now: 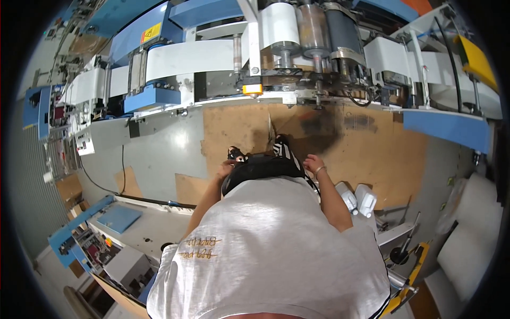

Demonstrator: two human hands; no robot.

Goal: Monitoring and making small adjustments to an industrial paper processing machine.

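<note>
My left hand (225, 169) hangs beside my left hip, against the dark waist of my clothing. Its fingers are partly hidden there, so I cannot tell whether they are closed. My right hand (313, 162) is held a little out from my right hip, a bracelet (320, 169) around its wrist. Its fingers are loosely bent and apart, with nothing seen in them. Ahead of both hands stands a long roller machine (305, 80) with a white web (194, 57) running along it. Two white plastic jugs (357, 199) stand close to my right forearm.
Brown cardboard sheets (382, 159) cover much of the floor under my feet. Behind me on the left is a workbench (154, 223) with a blue plate (119, 218). A cable (95, 179) lies on the floor at left. A yellow frame (414, 276) stands behind right.
</note>
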